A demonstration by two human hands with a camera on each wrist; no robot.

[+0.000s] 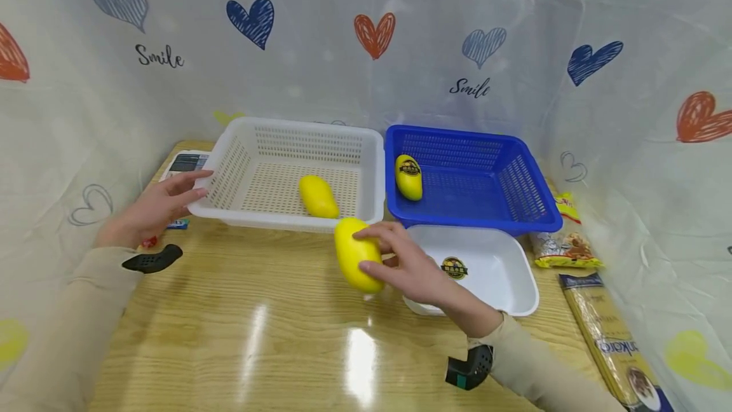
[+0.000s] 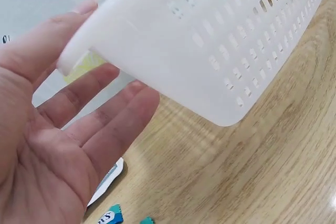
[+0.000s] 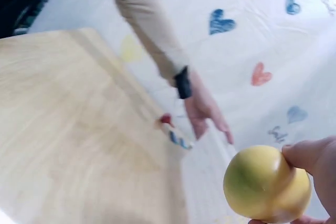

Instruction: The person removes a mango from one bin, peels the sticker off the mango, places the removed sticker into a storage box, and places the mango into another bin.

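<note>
My right hand [image 1: 408, 262] grips a yellow mango [image 1: 356, 253], thumb on one side and fingers on the other, above the table in front of the white basket. In the right wrist view the held mango [image 3: 257, 184] shows a greenish patch. The white slotted basket [image 1: 229, 213] has another yellow mango [image 1: 318, 196] lying in it. My left hand [image 1: 157, 205] holds that basket's left rim; in the left wrist view the thumb is at the rim's top and the fingers [image 2: 139, 100] reach underneath.
Right of the white basket stands a blue basket [image 1: 474, 220] with a stickered mango [image 1: 408, 177] inside. A white tub [image 1: 528, 288] sits before it, a round sticker [image 1: 454, 267] in it. Snack bag [image 1: 566, 234] and noodle pack [image 1: 612, 342] lie right; small wrappers [image 1: 178, 224] lie left.
</note>
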